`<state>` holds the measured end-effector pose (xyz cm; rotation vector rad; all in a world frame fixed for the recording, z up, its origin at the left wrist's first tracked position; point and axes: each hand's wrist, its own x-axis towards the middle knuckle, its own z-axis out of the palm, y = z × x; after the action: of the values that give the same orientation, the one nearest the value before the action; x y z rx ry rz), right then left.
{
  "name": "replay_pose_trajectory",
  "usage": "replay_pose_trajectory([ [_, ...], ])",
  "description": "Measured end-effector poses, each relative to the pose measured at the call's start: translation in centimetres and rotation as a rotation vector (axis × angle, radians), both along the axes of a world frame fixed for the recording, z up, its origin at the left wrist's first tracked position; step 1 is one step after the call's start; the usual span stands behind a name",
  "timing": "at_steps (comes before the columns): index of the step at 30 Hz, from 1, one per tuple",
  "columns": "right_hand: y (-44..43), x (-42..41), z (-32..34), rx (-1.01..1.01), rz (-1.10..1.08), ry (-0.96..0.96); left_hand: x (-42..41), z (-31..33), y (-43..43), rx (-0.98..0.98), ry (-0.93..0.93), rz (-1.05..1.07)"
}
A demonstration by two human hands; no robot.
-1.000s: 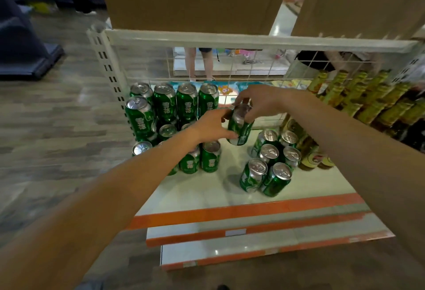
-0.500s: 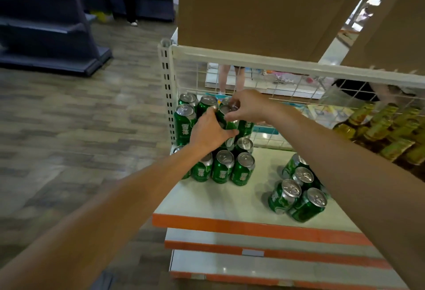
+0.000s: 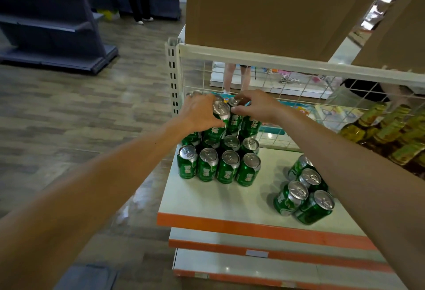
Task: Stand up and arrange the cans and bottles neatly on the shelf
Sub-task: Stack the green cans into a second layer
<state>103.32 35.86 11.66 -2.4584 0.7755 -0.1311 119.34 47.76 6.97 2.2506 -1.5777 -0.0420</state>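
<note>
Where the stack of green cans rises at the frame's centre, one upper-tier can [image 3: 219, 117] stands roughly upright, its long axis near vertical. The left hand [image 3: 200, 111] grasps it from the left, fingers curled round its body. Just to its right, the right hand [image 3: 257, 105] pinches the rim of the neighbouring can [image 3: 234, 114]. Lower right on the white shelf [image 3: 230, 202], nearer the right arm, sits a loose cluster of cans [image 3: 303, 193]. Golden bottles [image 3: 391, 133] fill the right edge.

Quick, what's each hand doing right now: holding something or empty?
Left hand: grips a green can on the upper tier of the stack.
Right hand: fingers curled round the neighbouring can beside it.
</note>
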Motion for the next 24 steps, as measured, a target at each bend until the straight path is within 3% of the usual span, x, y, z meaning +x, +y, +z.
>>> replay_pose_trajectory([
  [8, -2.2, -4.4, -2.5, -0.084, -0.094, 0.198, 0.0, -1.6, -0.5, 0.068, -0.179, 0.042],
  [17, -4.2, -9.1, -4.9, 0.017, -0.232, 0.269, 0.1, -1.5, 0.0, 0.089, -0.137, 0.066],
  [24, -6.1, -12.5, -6.3, -0.047, -0.375, 0.398, -0.5, -1.6, 0.2, 0.126, -0.314, 0.068],
])
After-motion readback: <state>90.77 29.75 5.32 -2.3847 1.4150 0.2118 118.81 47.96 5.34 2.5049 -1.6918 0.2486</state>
